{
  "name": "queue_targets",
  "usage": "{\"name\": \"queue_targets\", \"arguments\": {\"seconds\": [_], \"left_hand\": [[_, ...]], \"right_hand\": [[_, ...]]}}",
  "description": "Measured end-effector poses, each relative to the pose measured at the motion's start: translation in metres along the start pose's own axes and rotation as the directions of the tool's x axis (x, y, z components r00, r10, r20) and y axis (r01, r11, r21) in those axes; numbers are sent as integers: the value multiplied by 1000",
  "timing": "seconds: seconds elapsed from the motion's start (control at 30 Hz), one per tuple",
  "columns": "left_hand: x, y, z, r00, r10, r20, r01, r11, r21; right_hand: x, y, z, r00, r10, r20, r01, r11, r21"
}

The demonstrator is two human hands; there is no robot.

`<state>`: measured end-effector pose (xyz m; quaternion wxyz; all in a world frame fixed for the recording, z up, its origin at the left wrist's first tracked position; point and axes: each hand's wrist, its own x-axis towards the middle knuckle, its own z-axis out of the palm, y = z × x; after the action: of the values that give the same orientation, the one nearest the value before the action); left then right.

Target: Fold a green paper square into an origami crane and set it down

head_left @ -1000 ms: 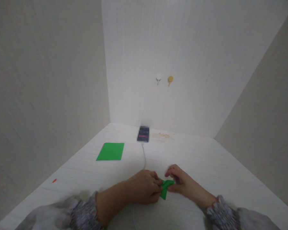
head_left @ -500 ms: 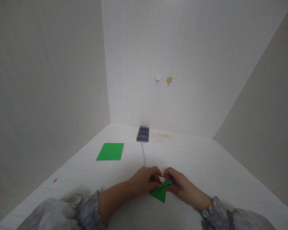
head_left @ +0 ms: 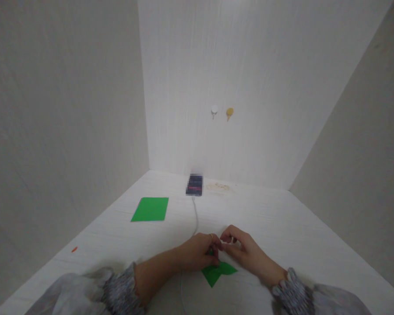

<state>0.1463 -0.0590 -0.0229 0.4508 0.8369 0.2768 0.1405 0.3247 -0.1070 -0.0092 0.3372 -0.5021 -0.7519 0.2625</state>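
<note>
A folded green paper (head_left: 213, 275) with pointed corners hangs from my left hand (head_left: 202, 251), whose fingers pinch its upper part and hide some of it. My right hand (head_left: 238, 245) is just right of the left one, above the paper's right point. Its thumb and index finger are bent toward my left fingertips; whether something small is between them cannot be made out. A flat green square sheet (head_left: 150, 209) lies on the white table (head_left: 265, 218) to the left.
A dark, blurred device (head_left: 195, 185) stands near the back wall, its white cable (head_left: 196, 218) running forward under my left arm. A small orange piece (head_left: 74, 249) lies at the far left. Two hooks, white (head_left: 214, 109) and yellow (head_left: 230, 112), are on the wall.
My right hand has come off the green paper and lifted slightly. The paper has turned and hangs lower in my left hand, its right point now free.
</note>
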Motion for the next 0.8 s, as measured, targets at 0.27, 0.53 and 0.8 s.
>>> {"name": "queue_targets", "arguments": {"seconds": [0.27,0.53,0.8], "left_hand": [[4,-4,-2,939,51,-340,-139,961,-241],[9,-8,-3,876,-100,-471,-128,894,-429],[12,-15,0,884,-133,-448,-104,878,-467]], "right_hand": [[0,-1,1,994,64,83,-78,980,180],[15,2,32,971,195,-139,-91,839,536],[16,5,35,952,274,-137,-102,705,702]]}}
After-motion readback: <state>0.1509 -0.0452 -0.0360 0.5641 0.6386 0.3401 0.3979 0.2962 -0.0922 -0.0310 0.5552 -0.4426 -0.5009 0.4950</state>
